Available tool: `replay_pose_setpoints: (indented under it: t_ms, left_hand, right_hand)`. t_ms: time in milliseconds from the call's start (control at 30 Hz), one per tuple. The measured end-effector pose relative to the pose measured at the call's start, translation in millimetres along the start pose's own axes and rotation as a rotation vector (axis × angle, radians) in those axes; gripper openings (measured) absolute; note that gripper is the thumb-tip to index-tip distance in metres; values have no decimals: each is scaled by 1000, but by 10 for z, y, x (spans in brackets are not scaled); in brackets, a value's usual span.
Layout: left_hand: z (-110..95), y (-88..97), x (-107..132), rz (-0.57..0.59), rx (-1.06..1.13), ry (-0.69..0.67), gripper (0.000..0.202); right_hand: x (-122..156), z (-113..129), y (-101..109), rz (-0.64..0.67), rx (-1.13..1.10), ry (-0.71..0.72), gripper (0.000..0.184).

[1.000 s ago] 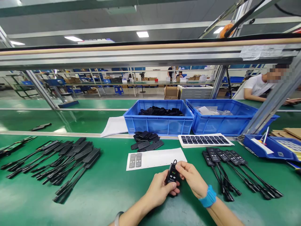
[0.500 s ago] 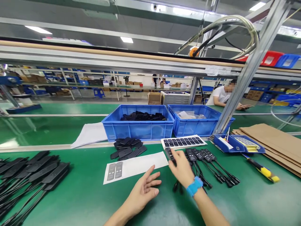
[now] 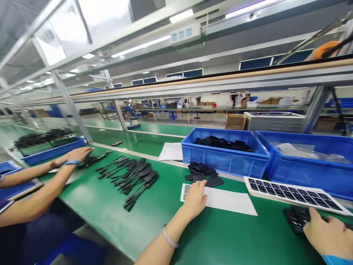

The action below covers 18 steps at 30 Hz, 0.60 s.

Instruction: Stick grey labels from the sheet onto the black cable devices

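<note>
My left hand (image 3: 195,200) lies over the left end of a white label strip (image 3: 230,202), covering part of a dark label. Its fingers reach forward to the near edge of a pile of flat black plastic pieces (image 3: 202,170) and look stretched, with nothing visible in them. At the lower right, my right hand (image 3: 328,235) is bent over black cabled modules (image 3: 296,218) with pale print, its fingers curled around one. The hand hides part of them, and the frame edge cuts it off. Behind it lies a sheet of black labels (image 3: 292,193).
A blue bin (image 3: 223,160) holds black pieces; another blue bin (image 3: 311,173) holds clear bags. Cabled black modules (image 3: 138,173) lie at mid-left. Farther left, a co-worker's hands (image 3: 78,154) work beside a blue tray (image 3: 52,149). White paper (image 3: 171,151) lies behind the strip.
The view has swung left, bringing the co-worker's arms in. My left hand has moved from in front of the strip onto its left end. My right hand remains at the cabled modules.
</note>
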State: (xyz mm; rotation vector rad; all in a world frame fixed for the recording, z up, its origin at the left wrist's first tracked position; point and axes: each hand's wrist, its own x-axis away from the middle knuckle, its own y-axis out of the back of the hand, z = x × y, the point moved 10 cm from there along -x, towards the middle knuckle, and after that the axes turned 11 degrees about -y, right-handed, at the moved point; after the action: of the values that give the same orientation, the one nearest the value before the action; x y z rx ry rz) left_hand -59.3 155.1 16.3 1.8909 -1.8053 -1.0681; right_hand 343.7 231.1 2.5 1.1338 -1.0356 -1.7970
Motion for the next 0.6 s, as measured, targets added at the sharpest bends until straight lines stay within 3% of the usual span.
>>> replay_pose_setpoints:
  t_ms: [33, 100, 233, 333, 433, 500, 600]
  left_hand:
    - [91, 128, -16, -22, -80, 32, 54]
    - [224, 318, -30, -39, -203, 88, 49]
    - [266, 394, -29, 22, -353, 137, 33]
    - [209, 351, 13, 85, -466, 192, 23]
    - [180, 400, 60, 96, -581, 262, 29]
    - [223, 464, 78, 102, -622, 305, 36]
    - [377, 534, 87, 135, -616, 359, 42]
  right_hand:
    - [26, 103, -61, 12, 44, 29, 35]
    - [239, 566, -103, 58, -10, 256, 42]
    - [840, 1384, -24, 183, -368, 540, 37]
    - [1103, 1640, -32, 261, -467, 565, 31]
    - [1223, 1745, 27, 325, -536, 544, 29]
    - [1285, 1872, 50, 403, -564, 533, 28]
    - [1395, 2245, 1, 523, -540, 576, 26]
